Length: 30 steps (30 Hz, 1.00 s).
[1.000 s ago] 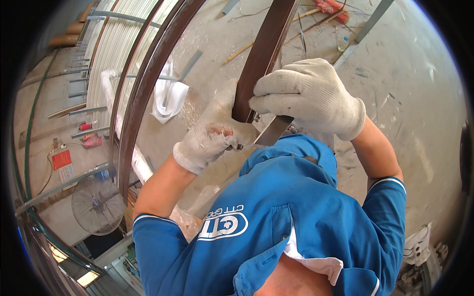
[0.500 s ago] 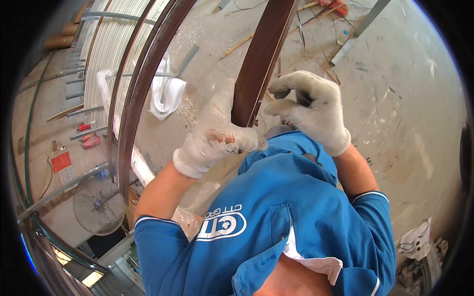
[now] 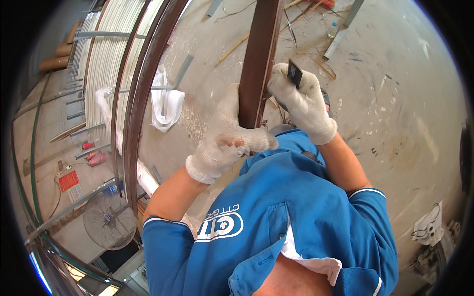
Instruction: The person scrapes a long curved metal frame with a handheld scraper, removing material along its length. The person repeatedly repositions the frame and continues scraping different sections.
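Observation:
A long dark brown metal bar (image 3: 260, 54) runs upward from my chest to the top of the view. My left hand (image 3: 228, 139), in a white knit glove, is wrapped around the bar's lower end. My right hand (image 3: 302, 101), also gloved, is pressed against the bar's right edge a little higher up. It pinches a small dark flat tool (image 3: 295, 74) between its fingers. I wear a blue short-sleeved work shirt (image 3: 291, 212).
Curved brown metal frames (image 3: 140, 93) and pale ribbed panels (image 3: 106, 59) lie at the left. On the concrete floor (image 3: 395, 98) are a white rag (image 3: 165, 101), wood strips (image 3: 231, 49) and a bottle (image 3: 332, 30). A fan (image 3: 109, 221) stands lower left.
My right hand slid off the bar's lower end and moved up along its right edge, now showing the dark tool. My left hand closed more firmly around the bar.

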Available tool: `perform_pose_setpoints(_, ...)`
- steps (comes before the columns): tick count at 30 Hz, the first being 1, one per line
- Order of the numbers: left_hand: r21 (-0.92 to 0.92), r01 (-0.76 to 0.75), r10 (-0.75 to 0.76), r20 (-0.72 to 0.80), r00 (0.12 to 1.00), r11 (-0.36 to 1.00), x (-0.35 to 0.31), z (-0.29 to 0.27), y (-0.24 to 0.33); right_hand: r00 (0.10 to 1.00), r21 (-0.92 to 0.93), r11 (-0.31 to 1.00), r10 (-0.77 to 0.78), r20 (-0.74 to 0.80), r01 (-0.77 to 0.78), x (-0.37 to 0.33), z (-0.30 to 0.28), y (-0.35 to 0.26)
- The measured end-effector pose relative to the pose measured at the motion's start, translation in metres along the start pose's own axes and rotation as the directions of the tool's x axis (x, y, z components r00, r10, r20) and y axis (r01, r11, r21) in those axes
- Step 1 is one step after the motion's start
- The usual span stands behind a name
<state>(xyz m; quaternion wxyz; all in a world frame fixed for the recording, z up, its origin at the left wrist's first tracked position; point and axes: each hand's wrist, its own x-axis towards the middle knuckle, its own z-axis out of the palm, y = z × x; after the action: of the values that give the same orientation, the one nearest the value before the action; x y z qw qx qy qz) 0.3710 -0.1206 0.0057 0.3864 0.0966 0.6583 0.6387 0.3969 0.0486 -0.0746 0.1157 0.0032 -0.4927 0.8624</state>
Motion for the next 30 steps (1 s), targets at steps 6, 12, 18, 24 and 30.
perform_pose_setpoints(6,0.190,0.063,-0.048,-0.081,0.996,0.980,0.003,0.002,0.007,0.995,-0.243,0.970,0.041,0.091,-0.018,-0.001,-0.010,-0.003)
perform_pose_setpoints(12,0.203,0.111,-0.101,-0.063,0.993,0.973,0.004,0.005,-0.003,0.997,-0.121,0.991,0.068,0.026,-0.065,-0.002,0.001,-0.014)
perform_pose_setpoints(18,0.230,0.056,-0.059,0.008,0.998,0.972,0.006,0.014,-0.002,0.987,-0.181,0.977,-0.132,-0.097,0.113,0.006,-0.002,-0.008)
perform_pose_setpoints(24,0.113,0.116,-0.111,-0.046,0.993,0.987,-0.001,0.016,0.005,0.972,-0.416,0.894,-0.218,-0.082,0.165,0.004,-0.036,-0.015)
perform_pose_setpoints(30,0.205,0.026,-0.012,-0.071,0.997,0.978,0.009,0.022,0.008,0.754,-0.685,0.387,-0.539,0.375,0.617,-0.007,-0.041,-0.028)
